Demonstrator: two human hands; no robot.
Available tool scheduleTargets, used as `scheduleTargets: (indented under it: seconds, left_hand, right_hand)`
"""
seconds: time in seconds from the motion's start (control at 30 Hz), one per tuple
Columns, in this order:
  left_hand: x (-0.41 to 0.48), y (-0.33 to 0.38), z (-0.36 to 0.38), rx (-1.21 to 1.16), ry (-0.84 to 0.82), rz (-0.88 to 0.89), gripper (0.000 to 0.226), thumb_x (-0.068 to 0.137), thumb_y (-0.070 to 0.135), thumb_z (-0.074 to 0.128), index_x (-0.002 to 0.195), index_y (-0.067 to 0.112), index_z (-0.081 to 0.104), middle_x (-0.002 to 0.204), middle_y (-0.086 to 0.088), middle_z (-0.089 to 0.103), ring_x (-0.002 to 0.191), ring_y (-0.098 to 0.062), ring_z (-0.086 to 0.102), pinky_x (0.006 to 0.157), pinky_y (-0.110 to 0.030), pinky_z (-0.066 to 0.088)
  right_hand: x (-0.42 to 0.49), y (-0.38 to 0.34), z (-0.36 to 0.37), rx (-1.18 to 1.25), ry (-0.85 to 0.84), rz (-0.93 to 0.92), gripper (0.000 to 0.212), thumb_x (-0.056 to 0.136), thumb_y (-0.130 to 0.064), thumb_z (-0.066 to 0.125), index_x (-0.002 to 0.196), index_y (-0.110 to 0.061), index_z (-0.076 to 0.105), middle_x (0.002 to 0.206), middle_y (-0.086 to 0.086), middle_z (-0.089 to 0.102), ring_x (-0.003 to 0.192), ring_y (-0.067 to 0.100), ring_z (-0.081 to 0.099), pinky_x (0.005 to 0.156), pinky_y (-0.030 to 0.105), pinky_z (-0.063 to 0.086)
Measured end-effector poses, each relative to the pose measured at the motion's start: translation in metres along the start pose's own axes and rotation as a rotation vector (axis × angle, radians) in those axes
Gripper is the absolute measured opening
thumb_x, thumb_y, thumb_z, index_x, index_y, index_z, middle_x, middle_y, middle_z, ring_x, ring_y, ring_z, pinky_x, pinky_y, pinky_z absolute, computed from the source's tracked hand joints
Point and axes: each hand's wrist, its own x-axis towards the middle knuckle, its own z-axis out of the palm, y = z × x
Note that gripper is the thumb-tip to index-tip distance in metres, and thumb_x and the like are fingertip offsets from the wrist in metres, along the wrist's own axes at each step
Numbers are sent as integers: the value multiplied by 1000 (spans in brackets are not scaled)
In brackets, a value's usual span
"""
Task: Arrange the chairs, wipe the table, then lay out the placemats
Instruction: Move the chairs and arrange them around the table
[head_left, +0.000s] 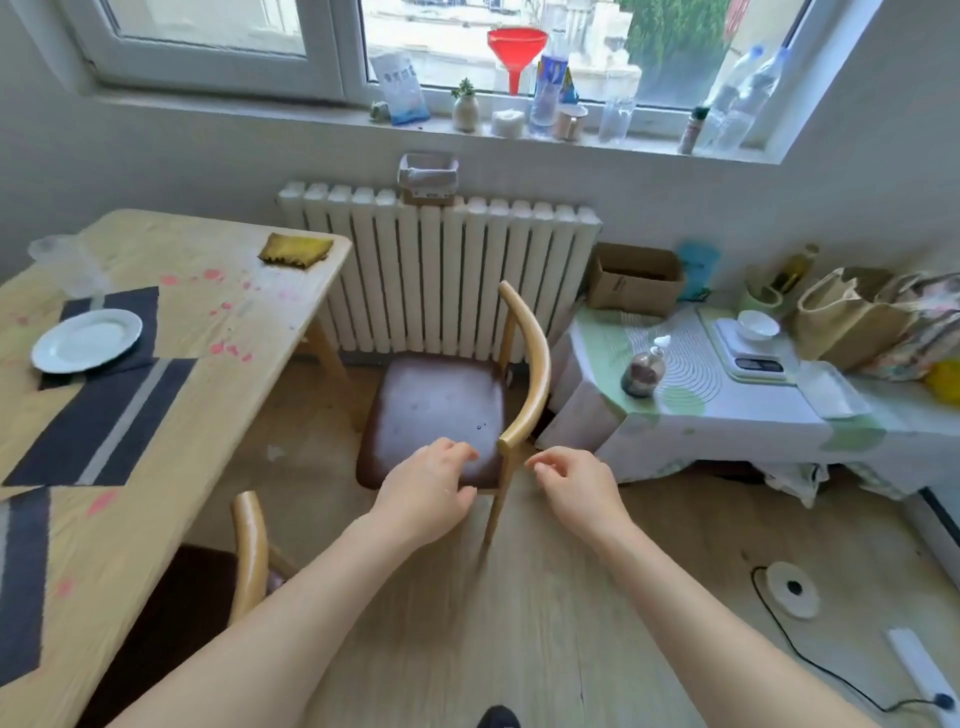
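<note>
- Standing beside the radiator (441, 270), the brown-seated chair (436, 410) is apart from the table (270, 332).
- Our left hand (428, 488) hovers over its seat edge, our right hand (576, 486) beside its backrest end; both are relaxed, gripping nothing.
- Placemats (67, 431) lie on the table.

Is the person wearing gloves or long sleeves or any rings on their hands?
No gloves. The left hand and right hand are bare, and so are the left forearm and right forearm, as far as the picture shows: no sleeves, no watch, no bracelet. No rings show either.
</note>
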Motion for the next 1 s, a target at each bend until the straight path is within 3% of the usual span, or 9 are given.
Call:
scheduleTargets:
  seconds: [0.23,0.47,0.57,0.77,0.87,1.0]
  left_hand:
    - [78,39,17,5,-58,-48,39,89,30,51,128,27,49,128,5,51,114,-18,50,91,-35,46]
    - [144,32,24,-15,-97,-70,43,88,31,55,130,24,49,133,5,44,120,-17,43,94,-35,45]
    - [179,26,28,-18,-94,-69,42,88,30,54,129,25,50,133,6,44,119,-17,44,93,-33,45]
    - [267,9,24,-53,-116,-88,42,90,28,51,132,24,47,136,5,43,123,-18,42,97,-34,43]
    - [304,2,26,-61,-141,-105,43,90,29,50,133,24,46,136,3,44,123,-19,43,97,-35,43]
    - [326,-2,39,-76,-206,-149,45,90,30,52,134,25,44,136,3,45,122,-19,45,96,-34,43]
  right_hand:
    - [84,35,-42,-7,-37,22,23,95,-22,51,103,-24,72,107,0,71,104,21,62,88,32,49]
    - [159,36,-41,20,-87,36,20,93,-24,55,104,-26,72,107,-2,70,104,17,62,86,27,46]
    - [194,34,-45,2,-102,45,19,94,-24,55,105,-28,70,107,-4,69,103,15,62,90,32,50]
    - [285,28,-60,-59,-116,70,25,94,-23,51,113,-26,68,110,-4,67,91,11,57,71,24,45]
    - [324,26,-54,-65,-124,86,27,95,-24,51,117,-24,66,112,-3,66,93,14,59,69,24,49]
    - [345,39,-39,-65,-190,162,33,94,-27,55,127,-24,57,108,-2,64,78,6,57,54,16,37]
